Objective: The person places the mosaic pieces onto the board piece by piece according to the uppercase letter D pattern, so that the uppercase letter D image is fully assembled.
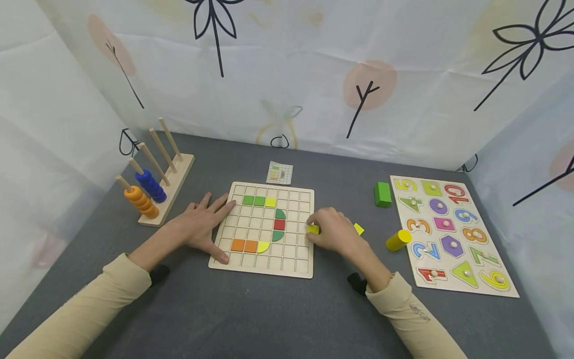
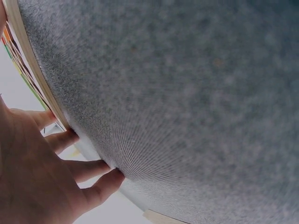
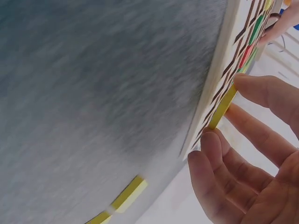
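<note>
A wooden grid board (image 1: 255, 192) lies mid-table with green, yellow, red and orange tiles in some squares. My left hand (image 1: 203, 224) is spread flat at the board's left edge, its thumb and fingertips touching the rim. At the right edge, my right hand (image 1: 334, 230) pinches a yellow tile (image 1: 312, 229) between thumb and fingers. In the right wrist view that yellow tile (image 3: 223, 106) is held tilted close over the grid. Another yellow tile (image 1: 358, 229) lies on the table, partly hidden behind the right hand; the right wrist view shows two yellow pieces (image 3: 130, 193) there.
A small printed pattern card (image 1: 279, 173) lies behind the board. On the left stands a peg stacker (image 1: 179, 174) with orange and blue rings. To the right are a green block (image 1: 382, 194), a yellow cylinder (image 1: 398, 240) and a number-and-shape puzzle board (image 1: 477, 244). Fabric walls border the table.
</note>
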### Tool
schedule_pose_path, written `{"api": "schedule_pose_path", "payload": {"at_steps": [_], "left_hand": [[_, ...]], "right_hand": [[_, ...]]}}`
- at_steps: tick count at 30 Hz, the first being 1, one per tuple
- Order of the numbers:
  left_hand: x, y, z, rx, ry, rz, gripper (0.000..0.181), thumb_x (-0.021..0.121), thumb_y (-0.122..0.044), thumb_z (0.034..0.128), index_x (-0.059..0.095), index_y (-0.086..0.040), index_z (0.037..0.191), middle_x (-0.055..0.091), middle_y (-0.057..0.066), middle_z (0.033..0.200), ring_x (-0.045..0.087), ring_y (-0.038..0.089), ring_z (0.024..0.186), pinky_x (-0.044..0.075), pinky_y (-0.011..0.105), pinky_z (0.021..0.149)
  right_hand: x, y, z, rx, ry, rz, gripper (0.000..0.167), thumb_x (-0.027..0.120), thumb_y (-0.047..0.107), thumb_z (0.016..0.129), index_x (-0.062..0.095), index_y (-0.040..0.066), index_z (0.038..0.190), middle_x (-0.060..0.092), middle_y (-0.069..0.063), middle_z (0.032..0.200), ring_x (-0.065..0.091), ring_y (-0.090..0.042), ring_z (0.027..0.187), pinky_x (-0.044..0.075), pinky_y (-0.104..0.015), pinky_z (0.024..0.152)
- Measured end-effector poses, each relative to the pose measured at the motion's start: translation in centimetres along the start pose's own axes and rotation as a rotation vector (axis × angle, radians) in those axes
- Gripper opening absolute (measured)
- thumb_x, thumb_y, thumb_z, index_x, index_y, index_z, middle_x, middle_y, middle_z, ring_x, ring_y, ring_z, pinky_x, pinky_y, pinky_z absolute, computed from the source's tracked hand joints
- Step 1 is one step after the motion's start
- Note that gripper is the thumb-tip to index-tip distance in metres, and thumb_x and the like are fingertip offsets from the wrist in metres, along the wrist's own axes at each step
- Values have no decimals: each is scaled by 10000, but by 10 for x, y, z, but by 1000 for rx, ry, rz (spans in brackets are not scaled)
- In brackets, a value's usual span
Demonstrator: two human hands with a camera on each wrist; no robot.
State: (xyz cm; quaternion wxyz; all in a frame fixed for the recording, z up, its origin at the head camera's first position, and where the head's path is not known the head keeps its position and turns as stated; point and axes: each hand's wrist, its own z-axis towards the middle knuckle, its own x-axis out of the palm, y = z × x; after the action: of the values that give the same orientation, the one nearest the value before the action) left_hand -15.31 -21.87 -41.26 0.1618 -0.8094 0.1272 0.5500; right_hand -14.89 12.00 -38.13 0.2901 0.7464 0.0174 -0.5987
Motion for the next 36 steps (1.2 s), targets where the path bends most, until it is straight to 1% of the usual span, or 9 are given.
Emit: {"api": "schedule_pose_path", "payload": {"at_steps": [9, 13, 15, 19, 22, 26, 28, 31, 36], "left_hand": [[0, 1, 0, 7, -4, 4, 1463, 750, -901, 534, 210, -104, 1636, 170, 237, 1701, 170, 646, 1492, 319, 778, 1074], [0, 1, 1, 7, 0, 5, 1467, 744, -907, 533, 203, -107, 1637, 163, 236, 1703, 169, 646, 1492, 315, 779, 1077], [0, 1, 1, 4, 4, 6, 1471, 740, -912, 531, 198, -109, 1639, 159, 236, 1704, 165, 647, 1493, 310, 782, 1080], [0, 1, 1, -3, 11, 8, 1472, 733, -917, 532, 194, -112, 1640, 158, 237, 1704, 161, 646, 1494, 307, 783, 1084], [0, 0, 1, -6, 11, 7, 1466, 734, -915, 537, 196, -112, 1640, 162, 239, 1703, 162, 648, 1493, 307, 784, 1083], [-2, -1, -1, 4, 4, -1, 1459, 744, -903, 540, 204, -107, 1637, 167, 242, 1701, 162, 652, 1490, 307, 789, 1080], [-2, -1, -1, 12, -1, -4, 1457, 747, -900, 540, 207, -105, 1636, 169, 245, 1699, 164, 656, 1486, 310, 791, 1075], [-2, -1, -1, 15, -2, -10, 1457, 753, -894, 541, 205, -105, 1637, 164, 243, 1701, 158, 655, 1489, 309, 791, 1075], [-2, 0, -1, 15, 0, -7, 1460, 749, -898, 541, 198, -109, 1639, 165, 235, 1703, 157, 646, 1494, 314, 780, 1076]], "right_hand": [[7, 31, 12, -46, 16, -6, 236, 763, 134, 875, 790, 46, 1093, 752, -129, 1188, 416, -130, 646, 262, -235, 490], [11, 45, 17, -93, 24, 10, 205, 748, 110, 873, 800, 61, 1065, 759, -107, 1154, 450, -133, 712, 270, -231, 490], [13, 52, 20, -125, 26, 15, 162, 743, 91, 873, 803, 57, 1019, 764, -97, 1067, 424, -136, 685, 257, -235, 494], [20, 65, 26, -159, 29, 10, 179, 740, 94, 884, 795, 44, 1048, 768, -97, 1061, 496, -128, 721, 348, -237, 538], [24, 75, 31, -164, 42, 4, 236, 752, 142, 897, 784, 53, 1114, 764, -98, 1156, 628, -169, 868, 449, -258, 600], [29, 90, 37, -175, 67, -15, 252, 759, 191, 904, 782, 82, 1130, 760, -70, 1183, 678, -205, 1019, 505, -269, 645], [32, 96, 40, -182, 77, -28, 256, 757, 203, 904, 784, 92, 1133, 760, -61, 1186, 677, -191, 1008, 497, -245, 640], [36, 104, 45, -190, 88, -34, 255, 758, 211, 905, 787, 97, 1131, 763, -53, 1186, 645, -154, 887, 438, -213, 561], [45, 114, 55, -200, 88, -74, 241, 765, 236, 904, 794, 128, 1117, 775, -18, 1121, 497, -87, 700, 343, -198, 467]]}}
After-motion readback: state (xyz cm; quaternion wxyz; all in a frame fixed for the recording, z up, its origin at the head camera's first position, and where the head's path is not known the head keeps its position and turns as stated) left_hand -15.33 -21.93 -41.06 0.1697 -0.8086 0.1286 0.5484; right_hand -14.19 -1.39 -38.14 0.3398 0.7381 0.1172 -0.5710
